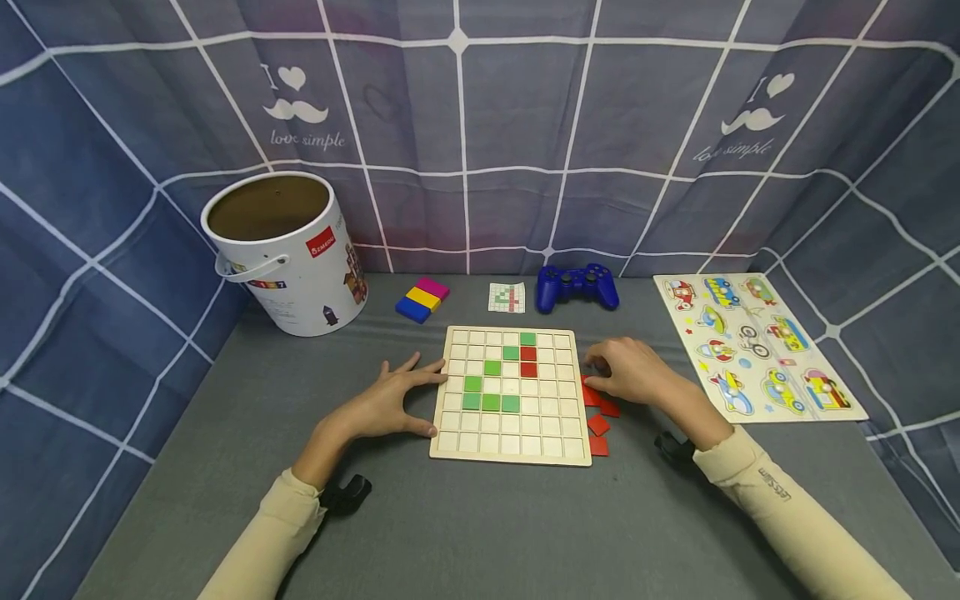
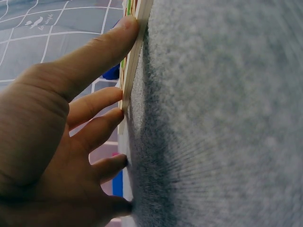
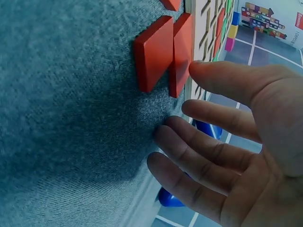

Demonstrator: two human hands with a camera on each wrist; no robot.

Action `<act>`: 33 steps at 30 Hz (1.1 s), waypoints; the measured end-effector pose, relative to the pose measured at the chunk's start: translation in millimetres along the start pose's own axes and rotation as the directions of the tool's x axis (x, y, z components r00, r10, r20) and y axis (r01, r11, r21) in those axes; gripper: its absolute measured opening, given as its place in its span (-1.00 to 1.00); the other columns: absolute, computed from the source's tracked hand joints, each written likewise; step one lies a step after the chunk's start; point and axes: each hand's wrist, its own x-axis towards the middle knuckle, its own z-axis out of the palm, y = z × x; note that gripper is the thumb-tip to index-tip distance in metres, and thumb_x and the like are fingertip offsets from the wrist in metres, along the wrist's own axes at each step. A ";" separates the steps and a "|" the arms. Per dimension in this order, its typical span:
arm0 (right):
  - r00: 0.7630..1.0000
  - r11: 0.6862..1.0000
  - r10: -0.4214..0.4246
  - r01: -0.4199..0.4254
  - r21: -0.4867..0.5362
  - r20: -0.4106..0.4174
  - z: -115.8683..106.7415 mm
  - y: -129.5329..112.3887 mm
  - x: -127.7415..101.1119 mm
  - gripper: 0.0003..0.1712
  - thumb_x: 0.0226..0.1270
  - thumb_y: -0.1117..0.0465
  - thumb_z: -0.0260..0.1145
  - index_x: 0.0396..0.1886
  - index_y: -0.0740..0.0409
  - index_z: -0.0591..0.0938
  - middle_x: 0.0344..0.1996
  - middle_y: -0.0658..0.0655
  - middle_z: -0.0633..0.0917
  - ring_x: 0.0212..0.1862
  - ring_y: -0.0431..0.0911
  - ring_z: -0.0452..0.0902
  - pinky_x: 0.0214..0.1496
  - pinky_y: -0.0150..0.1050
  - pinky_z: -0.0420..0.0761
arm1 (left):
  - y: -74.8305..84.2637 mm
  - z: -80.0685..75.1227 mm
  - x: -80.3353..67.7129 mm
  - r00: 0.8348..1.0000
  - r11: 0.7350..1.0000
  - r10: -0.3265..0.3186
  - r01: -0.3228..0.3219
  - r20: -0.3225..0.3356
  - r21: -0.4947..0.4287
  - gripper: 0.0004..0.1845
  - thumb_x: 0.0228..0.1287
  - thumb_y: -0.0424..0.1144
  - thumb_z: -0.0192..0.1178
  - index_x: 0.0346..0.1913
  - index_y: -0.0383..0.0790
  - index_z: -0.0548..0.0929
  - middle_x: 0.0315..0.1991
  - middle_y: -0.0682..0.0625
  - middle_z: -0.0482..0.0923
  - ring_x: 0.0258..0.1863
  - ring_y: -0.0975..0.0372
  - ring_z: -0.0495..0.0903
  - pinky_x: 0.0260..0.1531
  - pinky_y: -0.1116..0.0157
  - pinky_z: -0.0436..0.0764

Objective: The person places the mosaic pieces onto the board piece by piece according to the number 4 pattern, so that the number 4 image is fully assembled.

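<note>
A light wooden grid board [image 1: 472,442] lies on the grey table, with several green tiles [image 1: 491,402] and two red tiles [image 1: 528,361] set in its squares. Spread along the board's left edge, my left hand [image 1: 386,402] touches it with thumb and fingertips; the left wrist view shows the thumb [image 2: 106,47] against the rim. My right hand [image 1: 633,371] is low at the board's right edge, over loose red tiles [image 1: 598,425]. In the right wrist view its thumb tip meets a red tile [image 3: 182,56], while the other fingers are loosely bent and hold nothing.
A white bucket [image 1: 285,292] stands at the back left. Behind the board are pink, yellow and blue blocks [image 1: 422,300], a small pattern card [image 1: 506,297] and a blue game controller [image 1: 576,285]. A picture puzzle board [image 1: 757,375] lies at the right.
</note>
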 end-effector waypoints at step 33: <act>1.000 1.000 -0.020 0.020 -0.021 -0.018 4.7 -0.8 -1.8 -0.74 0.10 0.20 0.57 -0.22 0.16 0.75 -0.48 0.02 0.60 -0.46 -0.17 0.40 -0.44 -0.22 0.43 | 0.2 -0.5 0.8 1.000 1.000 -0.007 0.007 0.010 0.002 -0.09 -0.04 0.00 0.59 0.43 -0.02 0.45 0.57 0.10 0.05 0.56 -0.13 -0.23 0.27 -0.43 -0.41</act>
